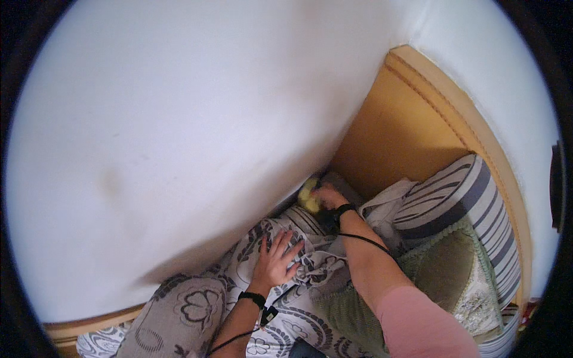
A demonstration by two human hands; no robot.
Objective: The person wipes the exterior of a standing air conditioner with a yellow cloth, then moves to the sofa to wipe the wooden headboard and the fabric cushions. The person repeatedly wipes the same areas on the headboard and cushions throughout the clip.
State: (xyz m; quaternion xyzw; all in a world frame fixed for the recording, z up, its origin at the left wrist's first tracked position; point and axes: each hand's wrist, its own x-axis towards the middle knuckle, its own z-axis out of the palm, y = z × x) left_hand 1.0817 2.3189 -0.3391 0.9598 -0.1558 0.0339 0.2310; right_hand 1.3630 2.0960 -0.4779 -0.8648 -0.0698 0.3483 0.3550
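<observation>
My left hand (276, 264) rests with fingers spread on rumpled bedding (250, 244) printed with grey leaves and flowers. In the corner between the wall and the wooden headboard (394, 121), my right hand (330, 195) grips a soft yellow item (307, 196), perhaps a cloth. Motion blur hides its exact kind. Both wrists carry black bands with cords. Beside my right forearm are a striped pillow (485, 215) and a green-edged cushion or cover (441, 264).
The white wall (179, 134) bears smudges and runs down close to the bed. A grey pillow with flower outlines (192, 308) lies at the lower left. Below it shows a wooden bed edge (94, 320). Dark-striped fabric (300, 219) lies near my right hand.
</observation>
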